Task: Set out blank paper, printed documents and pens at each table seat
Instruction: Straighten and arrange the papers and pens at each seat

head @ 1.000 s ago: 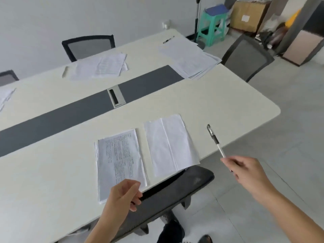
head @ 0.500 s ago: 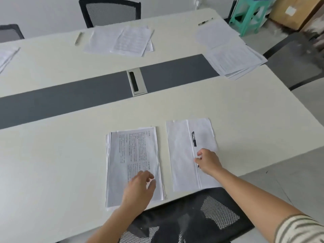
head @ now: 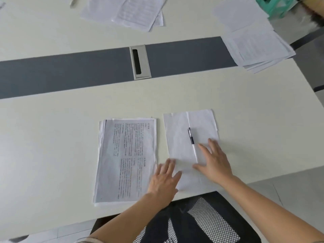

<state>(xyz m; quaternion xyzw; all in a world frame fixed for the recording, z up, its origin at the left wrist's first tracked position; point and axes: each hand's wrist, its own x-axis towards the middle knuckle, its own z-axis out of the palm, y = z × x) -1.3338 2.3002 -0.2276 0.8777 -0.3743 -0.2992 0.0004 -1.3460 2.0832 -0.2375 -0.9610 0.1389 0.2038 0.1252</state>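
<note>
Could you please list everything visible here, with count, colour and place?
table: one, cream with a dark grey centre strip.
cable port: one, silver, in the strip.
printed document: one, white with black text, near seat, left.
blank paper: one, white, right of the document.
pen: one, clear with black cap, lying on the blank paper.
far papers: loose pile, white, far side.
paper stack: one, white, right end.
chair: one, black mesh, near edge.
left hand: flat, between the sheets.
right hand: flat on the blank paper.

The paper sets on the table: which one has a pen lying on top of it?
The blank paper under both hands, with the pen along its centre crease; the other sets carry none.
</note>
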